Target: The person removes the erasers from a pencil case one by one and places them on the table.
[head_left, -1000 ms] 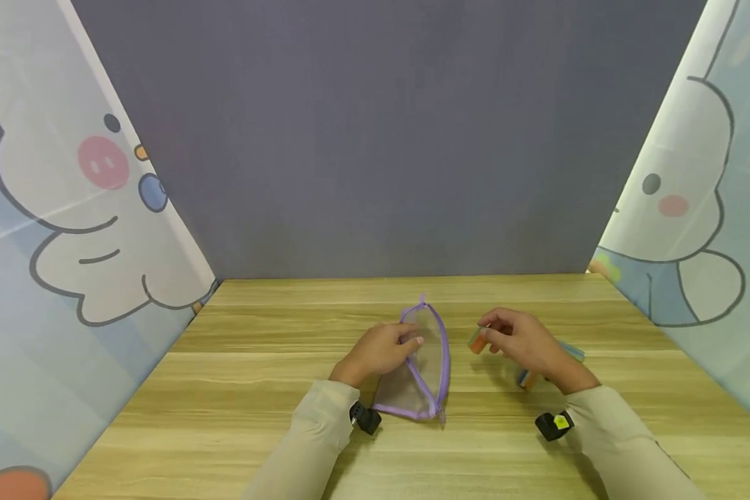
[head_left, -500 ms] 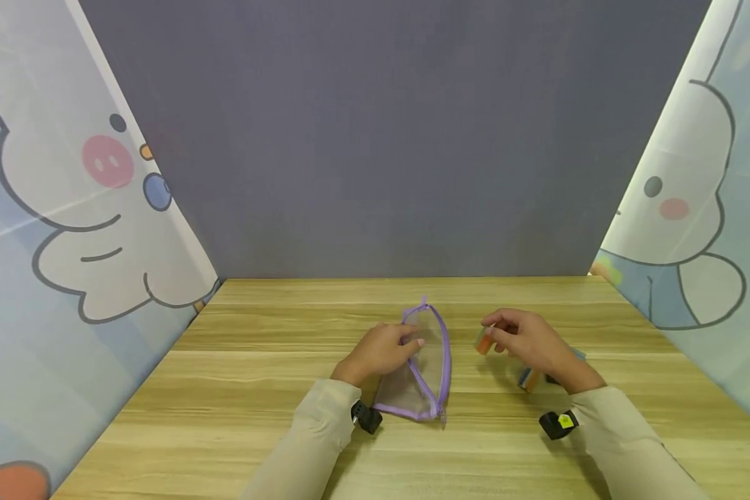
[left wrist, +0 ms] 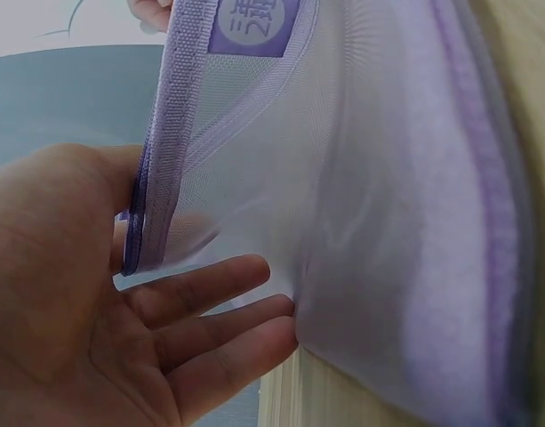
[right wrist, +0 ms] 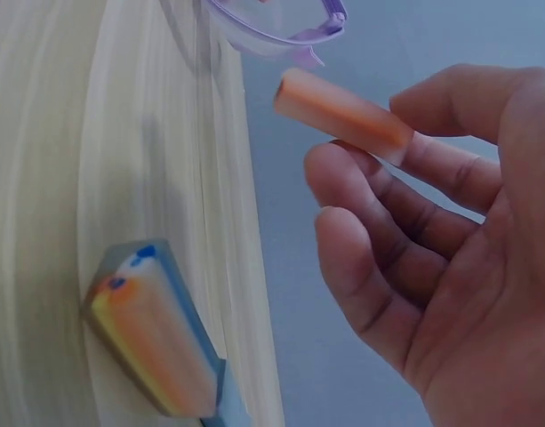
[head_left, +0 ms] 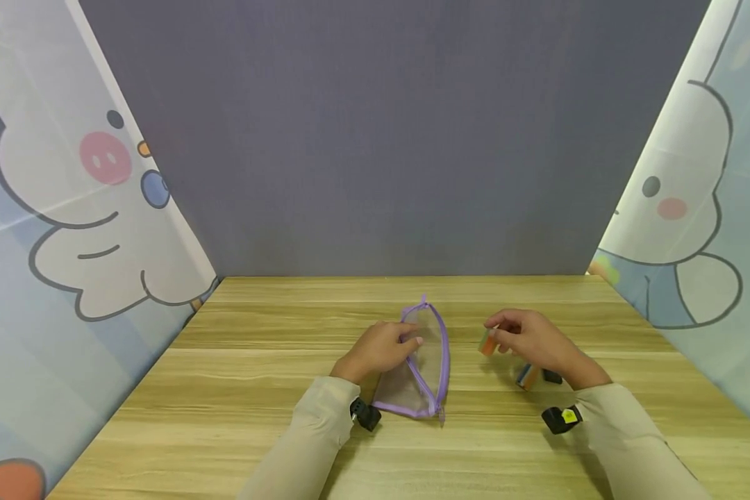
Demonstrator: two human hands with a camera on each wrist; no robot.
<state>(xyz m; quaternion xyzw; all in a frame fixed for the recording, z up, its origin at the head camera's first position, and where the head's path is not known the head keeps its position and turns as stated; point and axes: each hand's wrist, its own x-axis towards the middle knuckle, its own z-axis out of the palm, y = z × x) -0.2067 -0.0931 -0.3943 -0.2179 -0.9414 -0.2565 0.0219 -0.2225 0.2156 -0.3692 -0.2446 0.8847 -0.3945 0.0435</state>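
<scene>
In the head view my left hand pinches one zip edge of a purple-trimmed mesh zip pouch, whose mouth gapes. The left wrist view has the thumb and index finger at the pouch's zip edge, the other fingers extended beside the mesh. To the right, my right hand holds a short orange stick between thumb and fingertips, raised above the table. Its far end points toward the pouch. Below that hand lies a faceted bundle-like block, orange, white and yellow with blue spots at its end.
A small dark item lies beside the block, partly behind the right wrist. The wood-grain table ends at a grey panel at the back. Cartoon-printed cloths stand at the left and right.
My right hand has drifted slightly to the right with the orange stick, away from the pouch. A blue piece behind that wrist is now hidden. The left hand keeps its hold.
</scene>
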